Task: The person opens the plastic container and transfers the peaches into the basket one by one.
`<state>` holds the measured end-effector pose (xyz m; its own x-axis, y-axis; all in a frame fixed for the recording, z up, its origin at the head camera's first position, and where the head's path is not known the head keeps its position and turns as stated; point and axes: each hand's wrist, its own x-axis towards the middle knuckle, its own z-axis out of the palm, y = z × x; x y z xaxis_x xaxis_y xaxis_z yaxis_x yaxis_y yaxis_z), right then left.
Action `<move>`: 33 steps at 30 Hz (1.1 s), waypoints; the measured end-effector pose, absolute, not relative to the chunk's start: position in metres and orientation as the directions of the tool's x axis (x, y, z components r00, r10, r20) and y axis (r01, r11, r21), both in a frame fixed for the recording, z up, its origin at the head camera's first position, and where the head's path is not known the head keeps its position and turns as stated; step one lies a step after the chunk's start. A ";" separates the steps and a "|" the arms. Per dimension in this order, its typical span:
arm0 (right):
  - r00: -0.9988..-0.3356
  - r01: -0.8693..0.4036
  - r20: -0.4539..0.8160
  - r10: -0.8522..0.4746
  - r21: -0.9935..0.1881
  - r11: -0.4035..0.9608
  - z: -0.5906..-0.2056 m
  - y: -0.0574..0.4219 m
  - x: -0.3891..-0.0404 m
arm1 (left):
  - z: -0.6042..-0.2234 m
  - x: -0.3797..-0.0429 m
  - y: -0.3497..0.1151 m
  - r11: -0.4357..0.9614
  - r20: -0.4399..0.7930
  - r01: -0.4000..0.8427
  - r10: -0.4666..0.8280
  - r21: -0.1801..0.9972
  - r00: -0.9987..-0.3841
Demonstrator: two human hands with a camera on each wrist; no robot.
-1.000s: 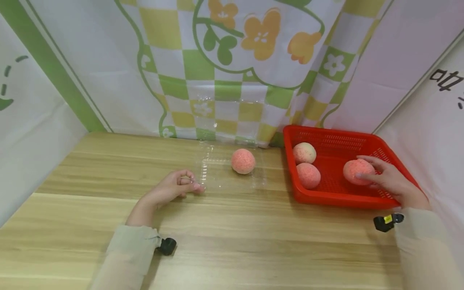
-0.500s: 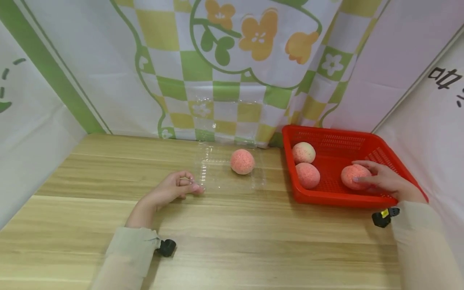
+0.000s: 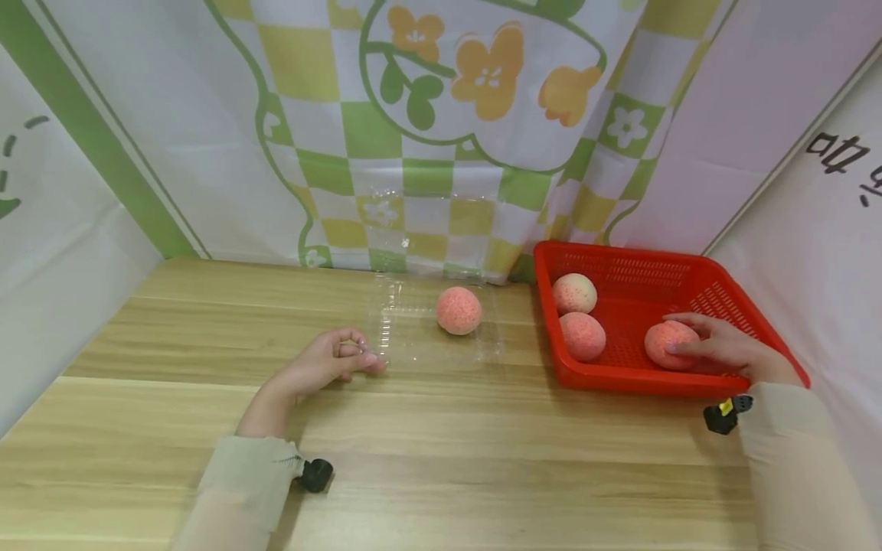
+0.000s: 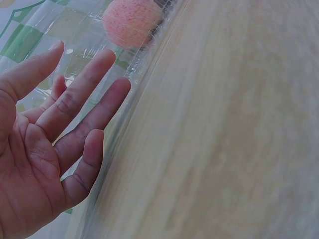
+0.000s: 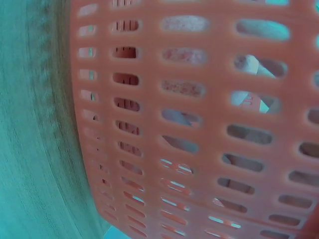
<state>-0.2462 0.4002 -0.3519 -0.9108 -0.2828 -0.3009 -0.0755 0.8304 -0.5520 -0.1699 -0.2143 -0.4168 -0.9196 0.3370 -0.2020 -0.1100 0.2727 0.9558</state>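
My right hand (image 3: 726,348) grips a pink speckled ball (image 3: 667,344) low inside the red basket (image 3: 661,381), near its front right part. In the right wrist view the slotted basket wall (image 5: 149,114) hides most of the hand. My left hand (image 3: 327,360) lies by the front left corner of a clear plastic box (image 3: 420,348), its fingers loosely bent and holding nothing. Another pink ball (image 3: 458,311) sits in the box's right half; the left wrist view shows this ball (image 4: 132,22) beyond the relaxed fingers of the left hand (image 4: 60,134).
At the basket's left side lie a cream ball with pink specks (image 3: 575,294) and a pink ball (image 3: 583,337). The box's transparent lid (image 3: 434,229) stands up against the checked curtain (image 3: 427,138). Everything rests on a wooden table (image 3: 482,459).
My right hand has lowered the pink ball a little and brought it slightly toward the basket's front. The left hand stays at the box corner. The head view has shifted slightly.
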 end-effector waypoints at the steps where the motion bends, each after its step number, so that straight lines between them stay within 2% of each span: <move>1: -0.910 -0.066 -0.310 -0.276 -0.548 0.834 -0.352 0.400 -0.246 | -0.417 -0.170 -0.214 0.275 -0.199 -0.105 0.339 0.956 -0.920; 10: -0.893 0.057 -0.395 -0.218 -0.578 0.814 -0.348 0.402 -0.239 | -0.418 -0.169 -0.212 0.261 -0.202 -0.111 0.350 0.959 -0.915; 17: -0.926 0.024 -0.325 -0.194 -0.562 0.827 -0.348 0.400 -0.235 | -0.418 -0.169 -0.212 0.268 -0.189 -0.092 0.361 0.959 -0.913; 24: -0.953 0.023 -0.250 -0.171 -0.624 0.781 -0.345 0.393 -0.234 | -0.418 -0.170 -0.213 0.271 -0.194 -0.097 0.356 0.958 -0.914; 33: -0.968 -0.018 -0.183 -0.174 -0.637 0.770 -0.339 0.383 -0.235 | -0.415 -0.168 -0.214 0.273 -0.175 -0.077 0.356 0.959 -0.918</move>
